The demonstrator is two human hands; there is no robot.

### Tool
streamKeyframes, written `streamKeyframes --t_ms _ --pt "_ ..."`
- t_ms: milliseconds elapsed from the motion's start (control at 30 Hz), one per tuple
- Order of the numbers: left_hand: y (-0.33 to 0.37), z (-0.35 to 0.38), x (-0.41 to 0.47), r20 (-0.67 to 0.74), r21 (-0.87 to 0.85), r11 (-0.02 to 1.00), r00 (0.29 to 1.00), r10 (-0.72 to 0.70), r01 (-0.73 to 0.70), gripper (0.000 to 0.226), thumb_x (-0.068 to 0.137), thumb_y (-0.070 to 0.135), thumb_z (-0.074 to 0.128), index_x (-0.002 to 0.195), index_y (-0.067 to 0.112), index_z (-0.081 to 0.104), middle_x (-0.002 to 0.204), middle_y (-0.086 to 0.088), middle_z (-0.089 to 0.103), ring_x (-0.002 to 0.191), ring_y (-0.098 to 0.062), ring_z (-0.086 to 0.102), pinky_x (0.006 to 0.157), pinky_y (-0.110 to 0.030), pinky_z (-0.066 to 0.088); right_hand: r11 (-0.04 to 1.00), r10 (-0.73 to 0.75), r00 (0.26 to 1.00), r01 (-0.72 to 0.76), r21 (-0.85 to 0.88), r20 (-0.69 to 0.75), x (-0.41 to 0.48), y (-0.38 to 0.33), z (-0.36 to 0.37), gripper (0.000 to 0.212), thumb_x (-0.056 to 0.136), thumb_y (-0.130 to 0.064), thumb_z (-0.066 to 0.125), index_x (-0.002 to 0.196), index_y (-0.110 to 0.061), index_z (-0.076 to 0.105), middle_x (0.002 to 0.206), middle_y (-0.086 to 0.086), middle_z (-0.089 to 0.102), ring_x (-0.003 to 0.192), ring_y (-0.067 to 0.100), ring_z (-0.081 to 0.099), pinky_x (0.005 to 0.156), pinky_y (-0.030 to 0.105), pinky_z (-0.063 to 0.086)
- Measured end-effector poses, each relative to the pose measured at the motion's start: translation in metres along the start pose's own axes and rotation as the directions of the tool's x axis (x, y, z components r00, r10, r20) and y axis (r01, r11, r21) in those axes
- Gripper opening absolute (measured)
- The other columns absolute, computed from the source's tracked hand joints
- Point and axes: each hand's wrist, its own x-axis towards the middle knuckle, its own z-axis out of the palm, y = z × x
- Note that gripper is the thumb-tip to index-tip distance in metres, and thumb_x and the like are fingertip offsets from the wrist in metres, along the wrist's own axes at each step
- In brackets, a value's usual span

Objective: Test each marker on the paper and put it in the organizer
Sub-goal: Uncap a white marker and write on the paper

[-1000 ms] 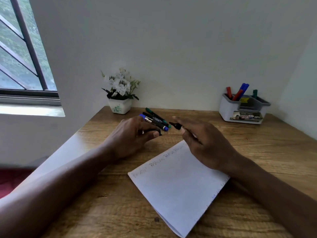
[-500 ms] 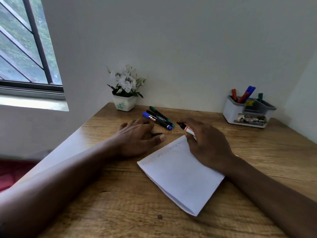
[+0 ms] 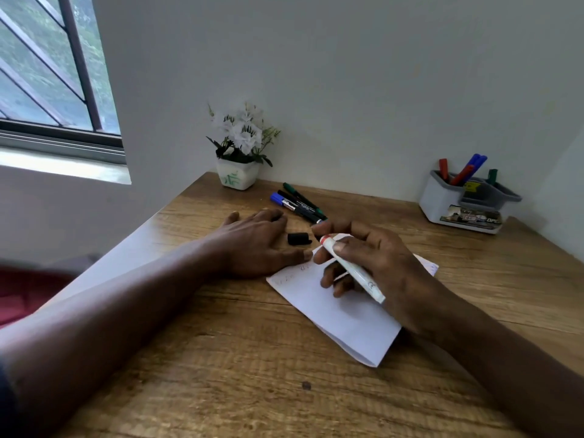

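grainy wood table (image 3: 240, 368), matt paper (image 3: 341, 317)

1. Bare tabletop (image 3: 395, 222) runs open between paper (image 3: 344, 317) and organizer (image 3: 442, 200).
2. Loose markers (image 3: 297, 202), black cap (image 3: 298, 239) and flowerpot (image 3: 237, 178) crowd the far-left.
3. Near tabletop edge open.

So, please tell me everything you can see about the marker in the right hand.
The marker has a white barrel with a red band near its upper end and small printed symbols near its lower end. It looks like plastic. Its tip is hidden behind the fingers. The right hand grips it in a writing hold, tilted over the white paper on the wooden table. A loose black cap lies on the table just beyond the paper, near the left hand.
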Motion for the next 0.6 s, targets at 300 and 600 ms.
streamKeyframes --t_ms 300,600 --pt "0.002 -0.005 -0.001 -0.001 -0.025 1.000 1.000 -0.006 0.006 0.098 0.084 0.085 0.029 0.160 0.023 0.021 0.170 0.004 0.010 0.154 -0.017 0.016 0.122 -0.059 0.010 0.984 0.031 0.993 -0.051 0.171 0.117 -0.002 0.005 0.002 0.054 0.067 -0.023 0.084 0.119 -0.014 0.069 0.083 0.006 0.067 0.078 0.016 0.063 0.059 0.028 0.051" --pt "0.001 -0.002 0.000 -0.023 -0.013 1.000 1.000 0.005 -0.005 0.098 0.083 0.084 0.028 0.158 0.022 0.025 0.169 0.001 0.013 0.152 -0.019 0.020 0.122 -0.059 0.012 0.970 -0.054 0.999 0.051 -0.236 -0.007 -0.008 -0.002 0.016 0.015 0.093 -0.026 0.069 0.099 -0.014 0.075 0.079 0.010 0.077 0.072 0.025 0.075 0.057 0.027 0.056"
